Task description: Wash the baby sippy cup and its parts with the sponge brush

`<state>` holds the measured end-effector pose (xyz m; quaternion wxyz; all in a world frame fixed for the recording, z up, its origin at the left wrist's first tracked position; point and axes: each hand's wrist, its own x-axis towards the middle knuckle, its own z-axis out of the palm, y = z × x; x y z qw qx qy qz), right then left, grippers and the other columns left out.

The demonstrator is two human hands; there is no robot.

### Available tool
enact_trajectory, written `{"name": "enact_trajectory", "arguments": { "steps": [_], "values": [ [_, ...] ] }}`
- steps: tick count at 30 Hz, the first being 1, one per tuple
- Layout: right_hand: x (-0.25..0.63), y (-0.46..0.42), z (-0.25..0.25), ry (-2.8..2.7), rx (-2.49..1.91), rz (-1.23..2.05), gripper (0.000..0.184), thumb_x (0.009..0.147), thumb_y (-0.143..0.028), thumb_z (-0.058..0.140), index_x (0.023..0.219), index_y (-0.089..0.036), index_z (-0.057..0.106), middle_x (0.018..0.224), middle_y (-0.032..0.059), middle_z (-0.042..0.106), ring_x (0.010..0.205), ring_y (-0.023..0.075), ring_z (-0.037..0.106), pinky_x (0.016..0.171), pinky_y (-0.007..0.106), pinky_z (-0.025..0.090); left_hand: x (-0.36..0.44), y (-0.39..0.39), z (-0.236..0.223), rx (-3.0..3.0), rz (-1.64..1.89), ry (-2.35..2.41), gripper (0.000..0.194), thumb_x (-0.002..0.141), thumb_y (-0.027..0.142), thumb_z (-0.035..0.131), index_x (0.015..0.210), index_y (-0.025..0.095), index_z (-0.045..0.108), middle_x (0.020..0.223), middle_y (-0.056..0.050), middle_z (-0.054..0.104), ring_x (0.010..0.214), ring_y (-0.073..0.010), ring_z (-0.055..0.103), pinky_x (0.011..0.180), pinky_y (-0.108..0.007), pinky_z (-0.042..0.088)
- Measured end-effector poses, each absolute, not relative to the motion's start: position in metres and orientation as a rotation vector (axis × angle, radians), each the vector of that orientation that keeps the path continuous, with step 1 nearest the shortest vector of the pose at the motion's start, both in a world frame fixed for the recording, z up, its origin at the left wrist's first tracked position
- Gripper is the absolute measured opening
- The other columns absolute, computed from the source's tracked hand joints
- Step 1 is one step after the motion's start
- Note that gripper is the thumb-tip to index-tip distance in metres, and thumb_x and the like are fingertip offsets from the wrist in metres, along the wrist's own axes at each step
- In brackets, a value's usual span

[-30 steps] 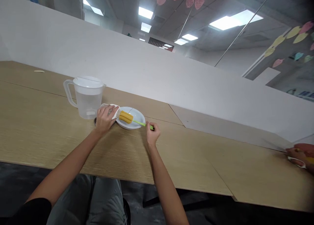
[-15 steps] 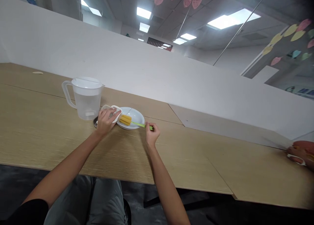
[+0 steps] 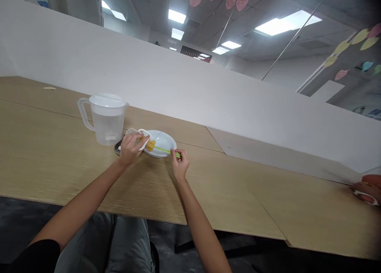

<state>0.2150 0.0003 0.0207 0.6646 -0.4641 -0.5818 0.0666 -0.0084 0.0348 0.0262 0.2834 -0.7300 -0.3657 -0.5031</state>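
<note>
Pinching the green handle of a bottle brush (image 3: 166, 150) near its end, the right hand (image 3: 179, 162) is closed narrowly on the thin stem, which runs across a white plate (image 3: 162, 143). The brush's yellow sponge head (image 3: 151, 145) sits over the plate's left side, mostly hidden at the open end of a small white plastic container (image 3: 143, 135). The left hand (image 3: 131, 148) wraps around that container, its fingers curled over the top, just at the plate's edge. A dark metal tray (image 3: 116, 148) shows under the left hand, beside the plate. A clear plastic pitcher (image 3: 107, 120) with a white lid stands just behind the left hand, on a light wooden table (image 3: 44, 177). A pale scrap (image 3: 49, 88) lies farther along the table, near a white partition (image 3: 119, 58). At the far right edge, another person's hand (image 3: 367, 193) rests by the table, holding something orange. Paper hearts (image 3: 230, 1) hang overhead.
</note>
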Motion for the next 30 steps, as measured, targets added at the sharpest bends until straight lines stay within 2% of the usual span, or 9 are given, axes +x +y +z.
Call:
{"name": "enact_trajectory", "arguments": {
  "steps": [8, 18, 25, 30],
  "values": [
    [0.216, 0.006, 0.01, -1.49, -1.02, 0.058, 0.028, 0.08, -0.045, 0.066, 0.089, -0.019, 0.061, 0.082, 0.0008, 0.058, 0.056, 0.0098, 0.042, 0.052, 0.023, 0.04, -0.012, 0.038, 0.024, -1.886, -1.337, -0.968, 0.034, 0.091, 0.027, 0.058, 0.124, 0.029, 0.064, 0.108, -0.012, 0.067, 0.107, -0.025, 0.06, 0.095, -0.04, 0.04],
    [0.216, 0.007, 0.006, -1.573, -1.063, 0.03, 0.029, 0.084, -0.049, 0.061, 0.09, -0.02, 0.063, 0.084, 0.0018, 0.062, 0.057, 0.0105, 0.045, 0.056, 0.024, 0.041, -0.008, 0.032, 0.028, -1.948, -1.302, -1.001, 0.031, 0.09, 0.028, 0.059, 0.121, 0.029, 0.067, 0.108, -0.012, 0.068, 0.107, -0.0254, 0.061, 0.095, -0.041, 0.042],
    [0.211, 0.005, 0.005, -1.727, -0.982, -0.009, 0.029, 0.087, -0.049, 0.06, 0.087, -0.021, 0.067, 0.08, 0.0053, 0.068, 0.068, 0.0151, 0.059, 0.063, 0.025, 0.045, 0.0, 0.024, 0.028, -2.074, -1.234, -0.916, 0.035, 0.091, 0.021, 0.056, 0.124, 0.028, 0.064, 0.108, -0.01, 0.07, 0.111, -0.0244, 0.062, 0.094, -0.039, 0.043],
    [0.214, 0.006, 0.007, -1.732, -0.997, -0.078, 0.04, 0.09, -0.054, 0.053, 0.074, -0.02, 0.068, 0.066, 0.0043, 0.066, 0.055, 0.0127, 0.055, 0.056, 0.024, 0.04, 0.0, 0.022, 0.033, -2.049, -1.254, -0.896, 0.035, 0.09, 0.022, 0.058, 0.125, 0.026, 0.063, 0.109, -0.01, 0.07, 0.11, -0.0232, 0.063, 0.095, -0.037, 0.042]
  ]
}}
